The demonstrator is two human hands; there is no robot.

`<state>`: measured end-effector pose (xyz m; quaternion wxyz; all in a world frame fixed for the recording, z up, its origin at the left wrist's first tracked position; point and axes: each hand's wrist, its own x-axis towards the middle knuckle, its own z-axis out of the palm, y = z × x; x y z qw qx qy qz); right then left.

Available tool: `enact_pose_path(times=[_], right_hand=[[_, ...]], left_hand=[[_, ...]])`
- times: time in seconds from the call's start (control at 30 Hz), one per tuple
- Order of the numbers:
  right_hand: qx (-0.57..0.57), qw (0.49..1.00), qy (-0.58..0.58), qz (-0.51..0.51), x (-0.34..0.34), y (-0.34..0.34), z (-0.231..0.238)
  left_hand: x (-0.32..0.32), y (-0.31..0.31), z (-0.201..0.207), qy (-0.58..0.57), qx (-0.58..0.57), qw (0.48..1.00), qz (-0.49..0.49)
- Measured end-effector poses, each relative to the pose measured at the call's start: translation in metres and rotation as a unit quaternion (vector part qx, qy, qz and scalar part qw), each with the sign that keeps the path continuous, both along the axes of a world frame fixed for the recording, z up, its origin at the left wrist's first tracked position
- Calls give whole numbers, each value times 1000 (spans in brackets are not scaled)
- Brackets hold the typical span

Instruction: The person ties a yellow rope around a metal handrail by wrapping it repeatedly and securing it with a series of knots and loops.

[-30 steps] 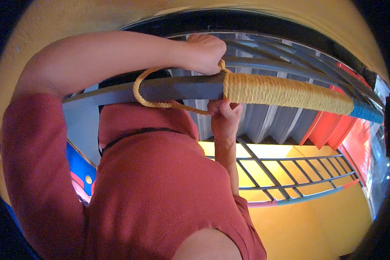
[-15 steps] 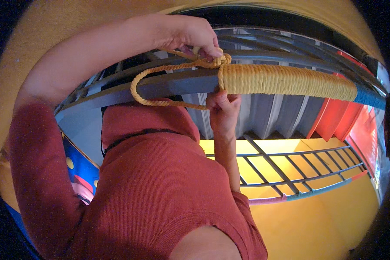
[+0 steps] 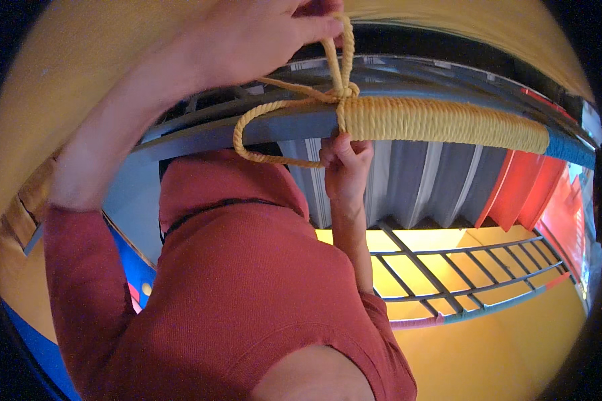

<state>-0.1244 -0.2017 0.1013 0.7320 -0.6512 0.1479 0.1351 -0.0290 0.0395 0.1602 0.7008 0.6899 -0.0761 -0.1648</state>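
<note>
A dark grey handrail (image 3: 291,128) crosses in front of me. Yellow rope wrapping (image 3: 445,121) covers its right part in tight turns. At the wrapping's left end my left hand (image 3: 274,40), raised above the rail, pinches a doubled length of yellow rope (image 3: 347,57) and holds it taut and upright. Its fingertips are partly cut off by shadow and the upper edge. Below the rail my right hand (image 3: 346,164) is closed, thumb against the last turn of the wrapping. A slack loop of the same rope (image 3: 239,137) hangs left of it, running to the right hand's fingers.
Blue wrapping (image 3: 568,152) follows the yellow on the rail's right. Grey stair steps (image 3: 408,177) and red ones (image 3: 515,190) lie beyond. Lower right, another dark railing (image 3: 461,267) with coloured wrapping stands before a yellow wall (image 3: 488,347).
My left hand has risen from the rope knot at the rail, drawing a doubled length of rope upward. The slack loop at left has become smaller. My right hand keeps its place.
</note>
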Motion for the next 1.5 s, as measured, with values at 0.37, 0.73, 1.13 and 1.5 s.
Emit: enact_pose_path(times=[0.37,0.73,1.13,1.5], right_hand=[[12,999,-22,31,2,-2,5],[42,998,-1,46,3,-12,-6],[-10,999,-5,51,1,-15,-10],[-1,999,-23,49,2,-16,-14]], left_hand=[[-34,1,-39,79,-329,932,127],[-3,-43,-110,128,-36,991,-8],[20,-64,-142,0,-64,953,-297],[17,-62,-148,16,-147,977,-155]])
